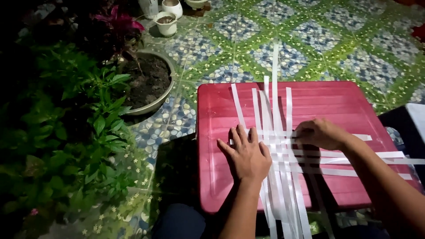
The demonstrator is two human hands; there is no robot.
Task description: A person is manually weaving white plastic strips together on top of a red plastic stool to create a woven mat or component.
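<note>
- 2 hands work on a red bench (336, 104) over a set of white strips (276, 132).
- About 6 strips run lengthwise, away from the person; about 4 cross them toward the right. The exact count blurs where they overlap.
- The strips lie on the middle and right of the bench; their near ends hang over its front edge, and the crossing ends reach past its right edge.
- Left hand (245, 155): fingers released and spread flat, pressing the lengthwise strips at their left side.
- Right hand (319, 133): fingers clenched, grasping a crossing strip just right of the weave.
- The bench's left third and far right corner are bare.
- On the tiled floor (310, 40): 1 big soil-filled pot (166, 90) near the bench's left edge, 3 small white pots (167, 22) well beyond, and leafy plants (71, 132) filling the left.
</note>
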